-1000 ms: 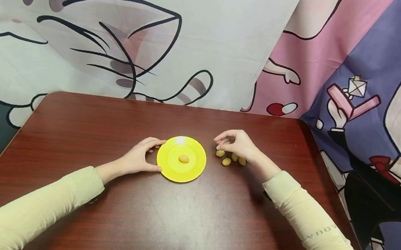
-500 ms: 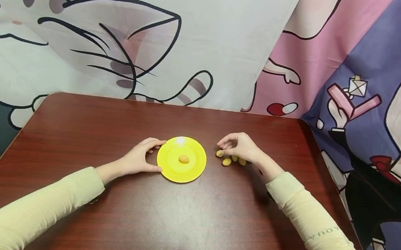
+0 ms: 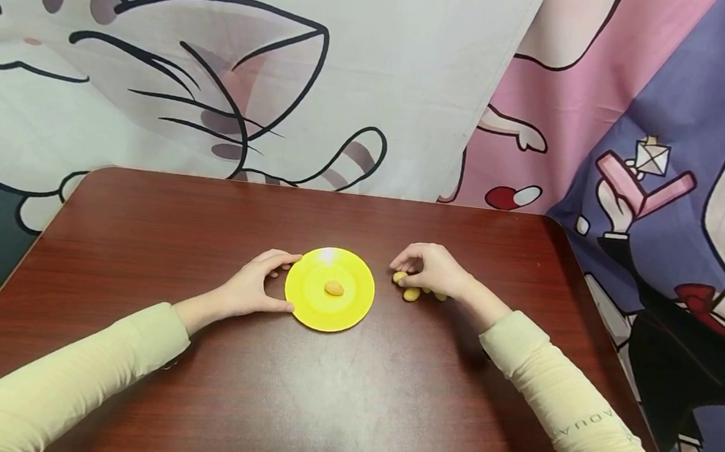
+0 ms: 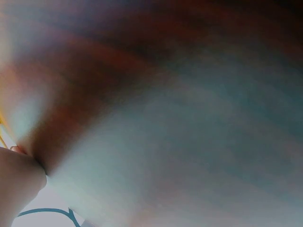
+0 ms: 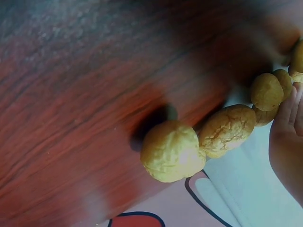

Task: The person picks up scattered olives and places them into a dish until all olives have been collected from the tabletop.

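My left hand (image 3: 252, 284) holds the left rim of a yellow plate (image 3: 301, 304), thumb at the near side and fingers at the far side. One small golden-brown bread roll (image 3: 334, 288) lies in the plate's middle. Right of the plate, my right hand (image 3: 435, 269) has its thumb and fingers at a small bread roll (image 3: 400, 278) in a little group, seeming to pinch it. A neighbouring roll (image 3: 411, 294) shows below the hand, which partly hides others. Close up in the right wrist view are several wrinkled rolls (image 5: 173, 150), one at the fingertips.
Everything stands on a dark red-brown wooden table (image 3: 317, 405). Behind its far edge hangs a white cloth (image 3: 418, 77) with a cartoon cat; pink and blue printed cloth (image 3: 595, 280) borders the right. The left wrist view is mostly blurred tabletop.
My right hand has come down onto the group of rolls, its fingers closing around the nearest one to the plate. My left hand and the plate have stayed in place.
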Motion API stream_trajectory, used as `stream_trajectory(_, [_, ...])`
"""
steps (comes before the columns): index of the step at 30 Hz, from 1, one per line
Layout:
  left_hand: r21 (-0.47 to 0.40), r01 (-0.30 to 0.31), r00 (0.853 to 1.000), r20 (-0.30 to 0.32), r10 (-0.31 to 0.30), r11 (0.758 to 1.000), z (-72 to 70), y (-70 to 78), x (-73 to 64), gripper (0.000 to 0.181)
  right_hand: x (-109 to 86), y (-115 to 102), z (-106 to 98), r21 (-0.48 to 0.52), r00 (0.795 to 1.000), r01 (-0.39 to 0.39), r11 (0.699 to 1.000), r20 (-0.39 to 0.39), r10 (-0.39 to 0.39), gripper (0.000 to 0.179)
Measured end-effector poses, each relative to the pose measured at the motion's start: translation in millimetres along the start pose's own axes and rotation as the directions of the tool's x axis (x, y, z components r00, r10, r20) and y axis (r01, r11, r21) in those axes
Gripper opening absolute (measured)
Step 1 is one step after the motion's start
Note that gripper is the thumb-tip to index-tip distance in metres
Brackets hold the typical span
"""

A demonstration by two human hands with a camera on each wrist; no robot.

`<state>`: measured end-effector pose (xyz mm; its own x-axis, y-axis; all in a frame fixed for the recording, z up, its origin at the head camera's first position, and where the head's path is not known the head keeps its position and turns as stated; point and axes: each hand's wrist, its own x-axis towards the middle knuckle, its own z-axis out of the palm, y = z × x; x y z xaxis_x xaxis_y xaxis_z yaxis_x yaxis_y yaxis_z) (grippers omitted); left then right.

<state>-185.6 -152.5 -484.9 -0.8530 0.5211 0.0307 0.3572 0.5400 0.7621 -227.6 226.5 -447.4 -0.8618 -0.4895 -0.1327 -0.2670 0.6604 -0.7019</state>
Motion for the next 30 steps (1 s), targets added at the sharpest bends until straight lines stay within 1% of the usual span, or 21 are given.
stream_trajectory(6, [-0.005,-0.002,1.0,0.0,0.001,1.0,-0.2,0.3,0.3,0.088,-0.1,-3,-1,-0.076,0.999,0.039,0.996,-0.002,-0.04,0.024])
stream_trajectory(10, [-0.001,-0.003,1.0,0.001,0.003,1.0,0.2,0.1,0.6,0.088,-0.2,-5,-1,-0.1,0.999,0.038,0.994,-0.007,-0.039,0.021])
stream_trajectory(16, [0.0,-0.003,1.0,0.003,0.003,1.0,0.2,0.3,0.5,0.087,0.4,-8,-1,-0.098,1.0,0.008,0.995,-0.018,-0.01,0.015])
stream_trajectory(21, [0.005,0.0,1.0,0.004,0.0,1.0,1.1,0.3,-0.2,0.087,2.5,-10,-1,-0.083,0.999,-0.006,0.997,-0.04,0.002,0.014])
stream_trajectory(25, [0.002,0.004,1.0,0.004,-0.004,1.0,1.1,0.0,-0.7,0.088,5.0,-13,-1,-0.058,0.998,0.028,0.998,-0.059,-0.031,0.015])
stream_trajectory(30, [-0.002,0.002,1.0,0.001,-0.002,1.0,1.0,-0.2,-0.7,0.089,10.2,-18,-1,-0.05,0.995,0.067,0.997,-0.07,-0.07,0.016])
